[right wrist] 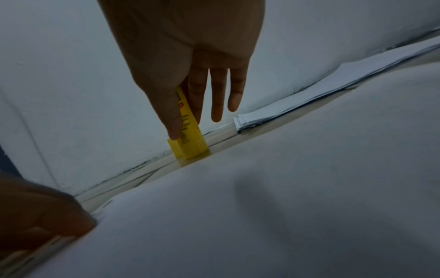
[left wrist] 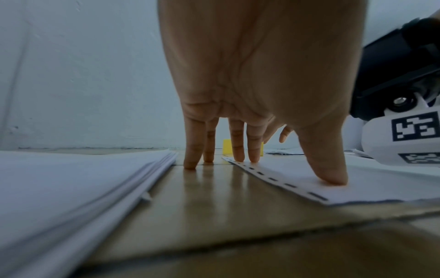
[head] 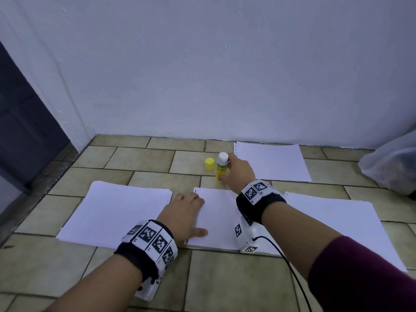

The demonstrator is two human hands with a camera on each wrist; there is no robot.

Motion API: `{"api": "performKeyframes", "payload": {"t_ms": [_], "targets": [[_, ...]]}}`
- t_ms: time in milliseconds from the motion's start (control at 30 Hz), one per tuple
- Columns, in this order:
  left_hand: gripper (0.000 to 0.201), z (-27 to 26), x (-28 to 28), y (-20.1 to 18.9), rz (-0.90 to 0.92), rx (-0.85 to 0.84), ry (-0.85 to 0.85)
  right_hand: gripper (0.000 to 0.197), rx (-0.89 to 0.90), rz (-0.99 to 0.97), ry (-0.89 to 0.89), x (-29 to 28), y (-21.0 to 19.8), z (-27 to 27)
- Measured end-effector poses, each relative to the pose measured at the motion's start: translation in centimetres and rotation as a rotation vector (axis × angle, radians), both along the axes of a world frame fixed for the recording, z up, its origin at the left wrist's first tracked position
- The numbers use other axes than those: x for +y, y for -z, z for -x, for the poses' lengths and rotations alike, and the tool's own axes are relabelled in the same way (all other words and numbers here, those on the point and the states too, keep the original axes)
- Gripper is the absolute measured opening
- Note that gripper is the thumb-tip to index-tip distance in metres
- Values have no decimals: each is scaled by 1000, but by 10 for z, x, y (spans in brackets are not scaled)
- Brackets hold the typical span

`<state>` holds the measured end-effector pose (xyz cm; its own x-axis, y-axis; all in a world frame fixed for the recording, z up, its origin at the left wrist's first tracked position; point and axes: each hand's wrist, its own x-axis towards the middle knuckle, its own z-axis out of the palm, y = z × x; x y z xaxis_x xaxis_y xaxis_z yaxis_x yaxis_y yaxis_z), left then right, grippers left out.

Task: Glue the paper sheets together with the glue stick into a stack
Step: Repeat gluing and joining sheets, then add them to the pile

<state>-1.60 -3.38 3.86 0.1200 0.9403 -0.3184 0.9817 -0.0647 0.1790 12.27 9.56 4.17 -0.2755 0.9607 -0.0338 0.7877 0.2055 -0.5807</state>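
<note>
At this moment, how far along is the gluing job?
Done: the yellow cap is off and stands beside the glue stick. In hand: the right hand pinches the upright stick; the left hand presses the middle sheet flat. Left: whether any sheets are glued cannot be told; the left pile waits.

Black wristbands [head: 261,206] wrap both bare forearms, each ringed with white blocks printed with black square-code markers [head: 153,238]. A dark maroon sleeve [head: 364,275] sits at 4 o'clock, beside a thin black cable [head: 286,262].
</note>
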Motion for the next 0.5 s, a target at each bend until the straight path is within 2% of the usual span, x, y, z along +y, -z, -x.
{"api": "performKeyframes", "payload": {"t_ms": [133,233,333,400,500], "targets": [[76,3,3,1,29,-3,3,62,-13,94,-17,-3,-2,-14],[68,9,7,1,62,1,20,55,29,61,13,-10,-7,-39],[71,10,12,2,86,13,27,55,27,10,72,-16,-21,-79],[73,9,12,2,73,5,22,68,-76,54,92,-19,-28,-109],[77,9,11,4,61,0,13,106,-490,248,46,-26,-23,-152]]}}
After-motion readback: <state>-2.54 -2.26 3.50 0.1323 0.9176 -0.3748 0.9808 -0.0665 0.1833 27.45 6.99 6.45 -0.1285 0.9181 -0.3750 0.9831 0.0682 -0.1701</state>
